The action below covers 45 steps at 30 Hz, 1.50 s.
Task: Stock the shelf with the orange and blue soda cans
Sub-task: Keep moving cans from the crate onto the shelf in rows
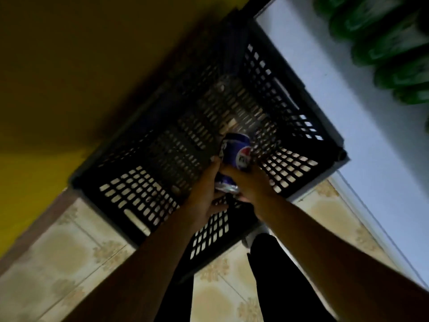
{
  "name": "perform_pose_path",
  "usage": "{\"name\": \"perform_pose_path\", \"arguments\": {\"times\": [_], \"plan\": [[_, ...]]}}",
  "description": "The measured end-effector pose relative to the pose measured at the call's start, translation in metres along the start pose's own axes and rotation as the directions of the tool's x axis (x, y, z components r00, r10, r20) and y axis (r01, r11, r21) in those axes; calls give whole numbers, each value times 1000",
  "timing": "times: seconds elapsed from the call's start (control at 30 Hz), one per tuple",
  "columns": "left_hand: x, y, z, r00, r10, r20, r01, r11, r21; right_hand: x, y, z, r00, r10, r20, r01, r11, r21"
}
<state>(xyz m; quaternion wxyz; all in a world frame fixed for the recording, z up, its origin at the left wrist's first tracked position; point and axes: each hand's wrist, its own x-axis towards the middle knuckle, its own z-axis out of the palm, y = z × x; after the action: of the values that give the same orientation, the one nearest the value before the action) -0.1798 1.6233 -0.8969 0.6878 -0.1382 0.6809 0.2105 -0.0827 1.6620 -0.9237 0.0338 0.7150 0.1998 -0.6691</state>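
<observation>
A blue soda can [237,149] is held over the inside of a black slotted crate [144,198] that stands on the floor. A second blue can [226,185] shows just below it, between my two hands. My left hand [204,194] wraps the cans from the left, fingertips up by the upper can. From the right, my right hand [251,185] curls its fingers across them. The picture is blurred, so which hand holds which can is unclear. No orange can is in view.
A white shelf board [348,108] runs along the crate's right side, with green bottles [385,45] at its far end. A yellow wall [69,66] is on the left. Patterned floor tiles [69,263] and my dark trouser legs [278,287] lie below.
</observation>
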Motion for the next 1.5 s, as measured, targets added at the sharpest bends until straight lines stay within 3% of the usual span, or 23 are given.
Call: {"name": "perform_pose_path", "arguments": {"times": [0.2,0.3,0.43,0.6,0.67,0.83,0.93,1.17,1.23,1.33,1.43,1.5], "plan": [[-118,-39,4,1000,19,-4,-20,963,-270,-124,22,1,998,-54,20,54,998,-24],[-163,-58,-5,999,36,-21,-39,980,-196,-179,39,-7,998,-49,34,54,986,-157],[-225,-80,-13,997,68,20,-64,987,-145,-249,63,-7,974,-224,-33,214,959,-185],[-301,-95,-49,971,122,206,-97,987,-128,-347,80,-8,904,-423,53,426,887,-181],[-339,-100,-65,939,164,302,-137,985,-108,-397,89,-14,886,-463,34,464,881,-98],[-445,-129,-74,829,227,511,-248,968,-27,-510,127,-21,743,-583,-328,665,697,267],[-507,-165,-59,740,187,647,-246,969,1,-572,153,-29,682,-617,-394,730,537,423],[-587,-238,-11,582,32,813,-309,933,184,-687,199,-80,445,-643,-623,895,300,330],[-602,-247,6,560,-1,828,-395,879,268,-703,217,-96,374,-613,-696,927,221,303],[-625,-270,36,506,17,863,-620,703,349,-723,248,-125,305,-516,-801,952,135,276],[-647,-305,68,364,114,925,-856,433,283,-744,286,-162,225,-434,-873,974,100,201],[-660,-334,90,259,146,955,-941,259,216,-759,315,-189,182,-390,-903,983,71,167]]}}
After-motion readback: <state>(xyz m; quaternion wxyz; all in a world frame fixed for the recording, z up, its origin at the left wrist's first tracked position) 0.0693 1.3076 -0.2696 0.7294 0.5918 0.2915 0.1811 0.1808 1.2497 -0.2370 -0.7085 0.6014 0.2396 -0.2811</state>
